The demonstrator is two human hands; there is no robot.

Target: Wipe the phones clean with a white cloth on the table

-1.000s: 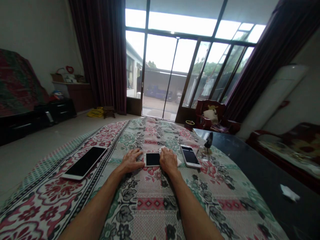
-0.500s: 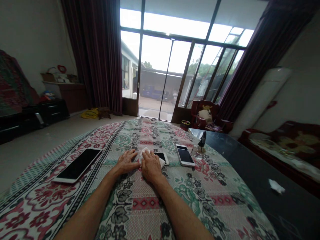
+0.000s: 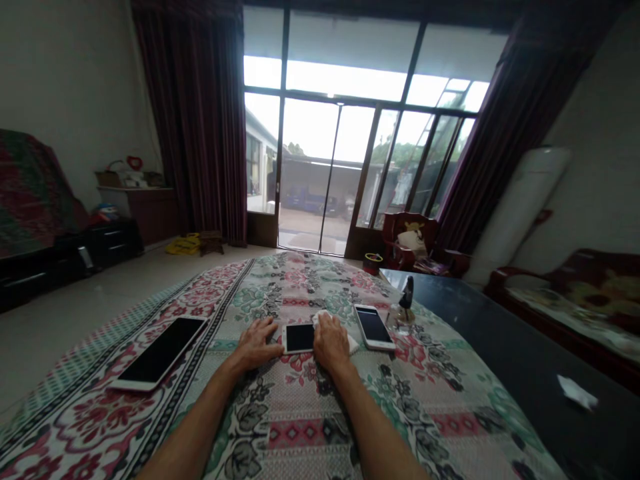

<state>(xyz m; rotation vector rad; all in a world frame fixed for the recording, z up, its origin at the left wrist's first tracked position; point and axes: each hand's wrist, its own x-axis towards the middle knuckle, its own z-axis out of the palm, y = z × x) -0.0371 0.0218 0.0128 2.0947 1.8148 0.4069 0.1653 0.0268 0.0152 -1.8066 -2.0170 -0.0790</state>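
Note:
A small white phone (image 3: 299, 338) lies face up on the flowered cloth, its dark screen partly showing between my hands. My left hand (image 3: 256, 343) rests on the cloth at the phone's left end, fingers spread and thumb against its edge. Over the phone's right end, my right hand (image 3: 331, 340) presses a white tissue (image 3: 353, 343), which sticks out beside the fingers. To the right lies another white phone (image 3: 375, 327), screen up. Behind it stands a small clear bottle with a black spray top (image 3: 407, 293). A larger white tablet (image 3: 159, 355) lies at the left.
The flowered cloth (image 3: 295, 400) covers the round-edged surface before me. A dark table (image 3: 520, 360) adjoins it on the right, with a crumpled white tissue (image 3: 577, 392) on it. Red wooden seats (image 3: 410, 243) stand beyond, near glass doors (image 3: 310, 180).
My right hand has slid the tissue rightward along the small phone, uncovering much of its screen. My left hand stays at the left end. The camera view has tilted up slightly.

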